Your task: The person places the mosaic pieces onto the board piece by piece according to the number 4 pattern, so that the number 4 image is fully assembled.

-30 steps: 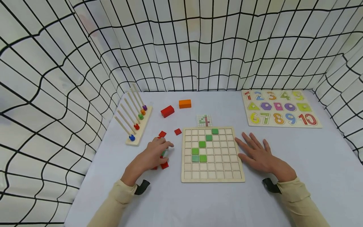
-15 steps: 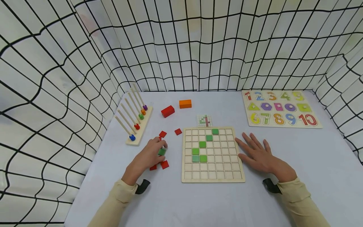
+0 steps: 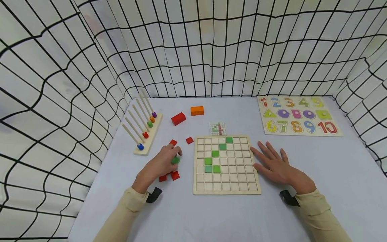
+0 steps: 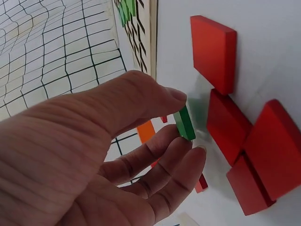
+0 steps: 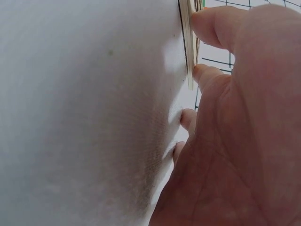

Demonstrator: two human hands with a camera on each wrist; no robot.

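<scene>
My left hand (image 3: 161, 162) pinches a green square tile (image 4: 185, 124) between thumb and fingertips. It hovers over a small group of red square tiles (image 4: 214, 54) left of the board, some of them hidden beneath the hand in the head view. The wooden grid board (image 3: 226, 192) lies flat in the middle, with several green tiles (image 3: 215, 154) set in its cells along a slanting line. My right hand (image 3: 273, 167) lies with fingers spread at the board's right side; in the right wrist view its thumb and forefinger touch the board edge (image 5: 188, 44).
A small pattern card (image 3: 217, 128) lies behind the board. Red (image 3: 178, 119) and orange (image 3: 197, 111) blocks sit farther back. At the left stands a peg rack (image 3: 154, 134) with coloured beads; a number puzzle (image 3: 299, 116) lies back right. Black netting (image 3: 211, 64) surrounds the table.
My left fingers have closed on the green tile and lifted it slightly from among the red tiles. The right hand and the board have stayed in place.
</scene>
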